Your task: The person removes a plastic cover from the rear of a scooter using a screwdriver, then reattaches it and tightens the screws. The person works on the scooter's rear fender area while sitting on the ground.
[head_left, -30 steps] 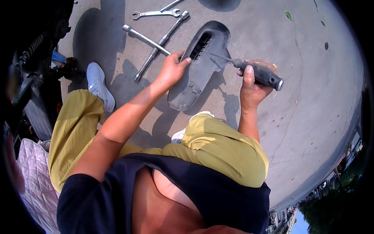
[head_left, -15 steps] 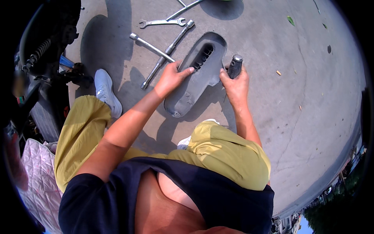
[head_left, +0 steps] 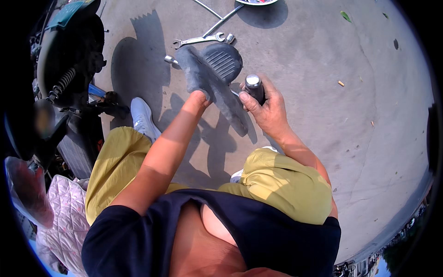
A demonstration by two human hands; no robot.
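My left hand (head_left: pixel 201 98) is closed on the lower edge of a long grey plastic cover (head_left: pixel 217 92), its fingers hidden behind it. The cover is tilted nearly edge-on in front of me, and its rounded, ribbed end (head_left: pixel 224 62) shows on the far side. In my right hand (head_left: pixel 269 111) is a screwdriver (head_left: pixel 254 85) with a black handle and a shiny metal cap, the cap facing up. My fingers wrap round the handle, close beside the cover's right side. I cannot make out the screwdriver's tip.
Beyond the cover lie an open-ended wrench (head_left: pixel 200 40) and a socket wrench (head_left: pixel 170 60), partly hidden by it. Farther off are joined metal rods (head_left: pixel 223 21) and a round dish (head_left: pixel 256 2). A motorbike (head_left: pixel 69 87) stands at left, near a pink quilted cloth (head_left: pixel 69 207).
My left hand has turned the cover from lying face-up to nearly edge-on, swinging its far end leftward. The right hand has shifted slightly left and nearer, still holding the screwdriver.
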